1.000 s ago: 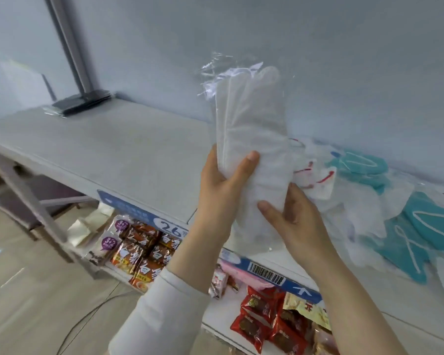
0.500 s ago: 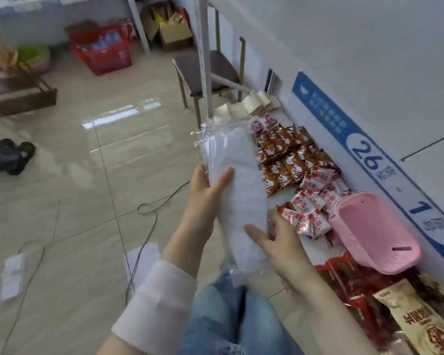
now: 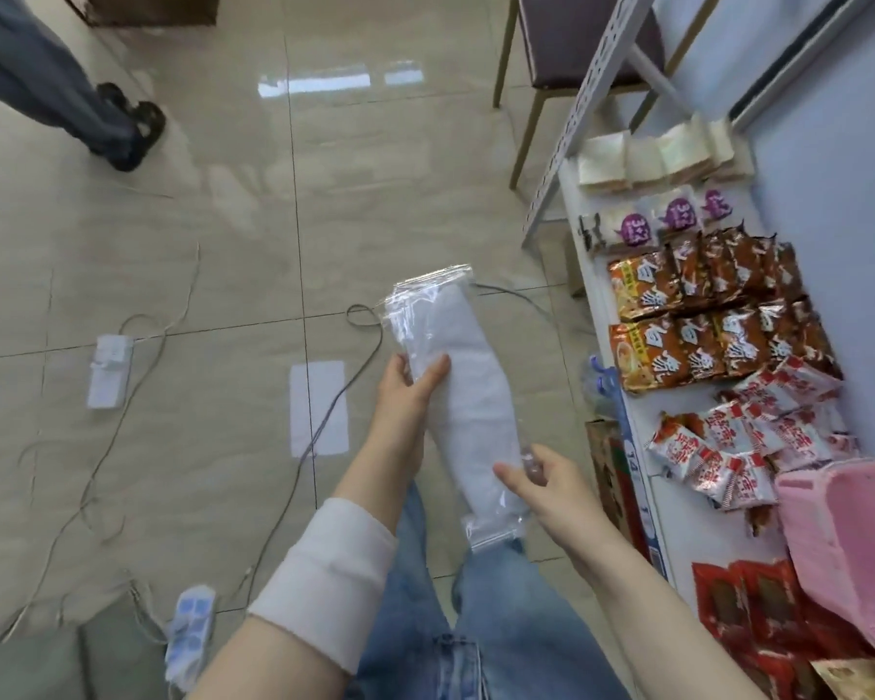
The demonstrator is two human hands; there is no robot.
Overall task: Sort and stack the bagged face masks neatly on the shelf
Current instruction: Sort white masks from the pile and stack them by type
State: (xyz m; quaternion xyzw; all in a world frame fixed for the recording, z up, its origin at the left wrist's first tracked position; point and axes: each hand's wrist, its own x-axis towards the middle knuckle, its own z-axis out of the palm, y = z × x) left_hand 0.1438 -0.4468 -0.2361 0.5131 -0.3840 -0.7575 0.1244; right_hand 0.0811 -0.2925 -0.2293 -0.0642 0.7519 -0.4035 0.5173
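A clear zip bag of white face masks [image 3: 468,396] is held upright over the tiled floor, in front of my legs. My left hand [image 3: 406,396] grips its upper left edge, thumb across the front. My right hand [image 3: 546,490] pinches the lower right edge near the bag's bottom. The upper shelf with the other bagged masks is out of view.
To the right runs a lower shelf [image 3: 650,447] with orange and red snack packets [image 3: 713,320] and a pink basket [image 3: 849,543]. Cables, power strips [image 3: 109,368] and a white sheet [image 3: 319,406] lie on the floor. Another person's leg [image 3: 61,78] stands top left; a chair [image 3: 572,42] at top.
My view swung down from the upper shelf to the floor and lower shelf. Both hands kept their hold on the bag of masks, now lower and in front of my legs.
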